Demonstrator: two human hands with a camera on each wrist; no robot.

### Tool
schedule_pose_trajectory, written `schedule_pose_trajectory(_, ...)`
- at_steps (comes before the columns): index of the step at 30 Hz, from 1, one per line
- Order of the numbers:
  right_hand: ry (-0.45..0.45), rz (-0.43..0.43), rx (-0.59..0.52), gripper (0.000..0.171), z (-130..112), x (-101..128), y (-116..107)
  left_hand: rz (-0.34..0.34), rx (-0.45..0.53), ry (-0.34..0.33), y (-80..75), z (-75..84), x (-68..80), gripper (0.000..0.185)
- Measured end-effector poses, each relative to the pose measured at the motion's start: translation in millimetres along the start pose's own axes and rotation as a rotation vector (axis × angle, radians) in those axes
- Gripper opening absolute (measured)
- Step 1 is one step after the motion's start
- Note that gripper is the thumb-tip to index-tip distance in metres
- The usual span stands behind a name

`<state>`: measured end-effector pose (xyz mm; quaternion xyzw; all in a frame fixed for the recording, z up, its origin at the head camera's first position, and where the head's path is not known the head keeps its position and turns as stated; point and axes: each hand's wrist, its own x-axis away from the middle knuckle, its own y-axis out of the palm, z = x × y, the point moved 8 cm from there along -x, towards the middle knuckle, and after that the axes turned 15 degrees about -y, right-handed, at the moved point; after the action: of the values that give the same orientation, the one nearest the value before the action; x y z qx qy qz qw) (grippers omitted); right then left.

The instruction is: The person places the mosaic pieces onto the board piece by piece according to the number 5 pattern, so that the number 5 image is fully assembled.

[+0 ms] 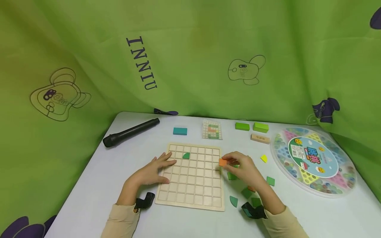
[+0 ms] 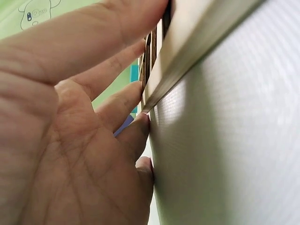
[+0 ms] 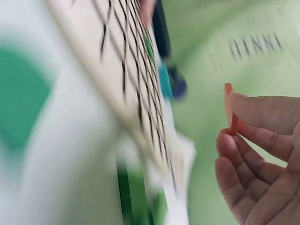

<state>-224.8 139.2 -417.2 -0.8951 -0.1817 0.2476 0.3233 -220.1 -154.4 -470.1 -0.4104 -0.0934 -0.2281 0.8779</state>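
Plain beige sleeves [image 1: 122,219], lightly creased; a curved black left wrist camera [image 1: 146,200]; a black right wrist camera [image 1: 253,211]; left hand [image 1: 151,172] and right hand [image 1: 245,168] bare.

“UINNI” [image 1: 143,65] stands on green cloth [image 1: 193,66], Chinese characters [image 1: 313,155] on a round label [image 1: 328,165].

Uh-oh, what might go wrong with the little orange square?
The right hand pinches the orange square between thumb and fingers, so it might slip. The right arm reaches over loose green pieces and could bump them. If the left hand at the board's edge nudges the grid board, the green piece on it might slide.
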Motion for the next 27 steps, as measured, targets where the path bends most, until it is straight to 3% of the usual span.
schedule_pose_trajectory(6,0.021,-0.126,-0.177,0.023,-15.0,-46.5,59.4,0.001,-0.012,0.006,2.5,0.7,-2.6,0.074)
schedule_pose_trajectory(12,0.059,-0.21,-0.156,0.02,-11.4,-71.4,98.3,-0.008,0.006,0.016,4.9,2.5,-2.8,0.073)
schedule_pose_trajectory(20,-0.016,-0.25,-0.012,0.02,-19.5,-80.5,114.0,-0.007,-0.015,-0.013,2.7,2.8,0.2,0.073)
schedule_pose_trajectory(27,-0.048,-0.274,0.034,0.02,-24.4,-86.6,120.7,-0.001,-0.015,-0.014,-1.7,1.1,2.3,0.074)
